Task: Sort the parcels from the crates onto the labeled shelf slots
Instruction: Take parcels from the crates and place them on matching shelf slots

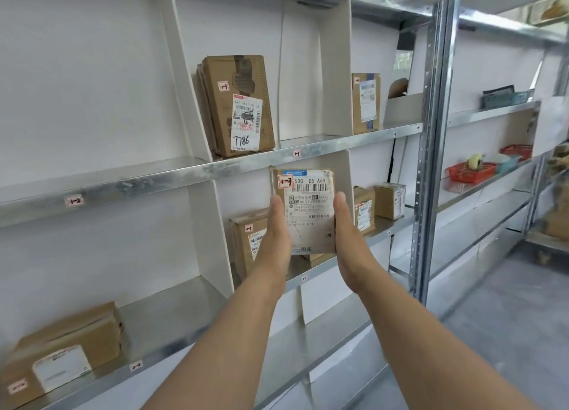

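A small parcel [308, 206] is gripped at its two side edges, between the left hand [277, 228] and the right hand [345, 224]. It is held up in front of the shelf [154, 181].

parcel sorting depot | metal shelving [197, 171] | numbered slots | labelled parcels [238, 106]

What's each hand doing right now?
Left hand: grips the labelled parcel by its left edge.
Right hand: grips the same parcel's right edge.
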`<state>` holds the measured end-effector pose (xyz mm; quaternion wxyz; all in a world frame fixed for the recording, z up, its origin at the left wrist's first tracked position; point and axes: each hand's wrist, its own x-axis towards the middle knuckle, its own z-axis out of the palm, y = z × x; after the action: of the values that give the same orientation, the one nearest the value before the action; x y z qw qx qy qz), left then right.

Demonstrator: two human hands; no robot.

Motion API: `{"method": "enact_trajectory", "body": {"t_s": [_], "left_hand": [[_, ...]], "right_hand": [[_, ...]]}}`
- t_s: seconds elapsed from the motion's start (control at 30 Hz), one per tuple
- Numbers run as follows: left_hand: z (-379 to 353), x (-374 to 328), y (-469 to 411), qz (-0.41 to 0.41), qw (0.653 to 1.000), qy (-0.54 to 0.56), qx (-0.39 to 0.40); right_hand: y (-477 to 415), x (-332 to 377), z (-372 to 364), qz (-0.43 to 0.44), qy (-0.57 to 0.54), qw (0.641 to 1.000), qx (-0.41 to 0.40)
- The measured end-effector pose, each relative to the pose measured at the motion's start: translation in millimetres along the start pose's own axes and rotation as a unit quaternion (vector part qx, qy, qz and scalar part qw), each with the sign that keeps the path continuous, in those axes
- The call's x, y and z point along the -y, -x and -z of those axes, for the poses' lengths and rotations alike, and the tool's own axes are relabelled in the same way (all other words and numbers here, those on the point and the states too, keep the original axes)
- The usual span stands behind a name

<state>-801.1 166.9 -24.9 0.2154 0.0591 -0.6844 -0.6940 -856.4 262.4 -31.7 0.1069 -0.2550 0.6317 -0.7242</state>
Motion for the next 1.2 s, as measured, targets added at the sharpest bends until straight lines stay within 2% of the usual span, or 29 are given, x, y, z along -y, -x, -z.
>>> {"method": "enact_trajectory", "body": {"t_s": [0.23,0.37,0.53,0.73,0.9,1.2], "left_hand": [[-25.5,7.6,-59.9,-0.006,0.999,-0.022,-0.031],[-43.5,7.4,-98.0,-0.02,0.997,-0.021,-0.066],[-70.2,-7.3,-145.2,-0.037,0.994,-0.054,-0.084],[-103.9,-32.2,-200.4,-0.107,0.988,-0.052,-0.098],[-123.8,-42.5,-250.3,-0.152,0.98,-0.053,-0.115],[-134.6,-50.4,-315.5,-0.147,0.979,-0.071,-0.123]], "right_hand": [[-61.6,-8.1,33.6,0.013,-0.017,1.0,0.019],[-105.5,-6.2,56.0,0.003,-0.011,0.998,0.058],[-161.5,4.4,85.6,0.042,-0.022,0.994,0.096],[-233.8,26.0,116.9,0.114,-0.036,0.982,0.143],[-282.2,40.6,138.0,0.123,-0.03,0.978,0.163],[-352.2,51.0,149.9,0.135,-0.036,0.974,0.179]]}}
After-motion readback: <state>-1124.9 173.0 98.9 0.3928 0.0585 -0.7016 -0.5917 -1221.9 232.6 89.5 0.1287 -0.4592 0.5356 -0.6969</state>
